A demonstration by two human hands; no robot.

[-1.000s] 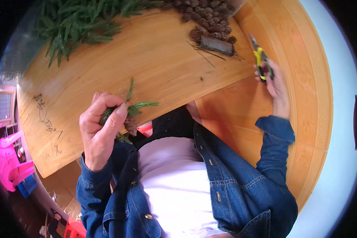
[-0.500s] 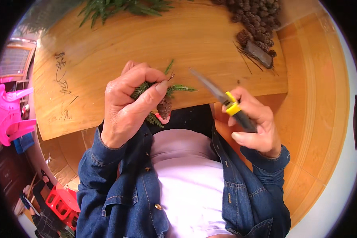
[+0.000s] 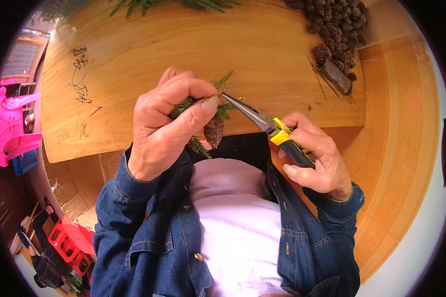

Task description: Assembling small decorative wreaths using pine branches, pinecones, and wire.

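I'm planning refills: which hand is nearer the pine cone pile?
Right. The right hand, holding pliers, is on the near side of the pine cone pile; the left hand, pinching a green sprig, is farther off, toward the person's left.

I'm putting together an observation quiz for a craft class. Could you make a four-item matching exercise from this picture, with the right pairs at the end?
Things:
1. Pliers
2. Heap of pine cones
3. Left hand
4. Jacket

Places, colours, states:
A. Pinching a green sprig between thumb and fingers
B. Dark blue, worn open over a pale shirt
C. Partly yellow and black, held in the right hand
D. Brown, toward the far right corner of the table

Right pairs: 1-C, 2-D, 3-A, 4-B
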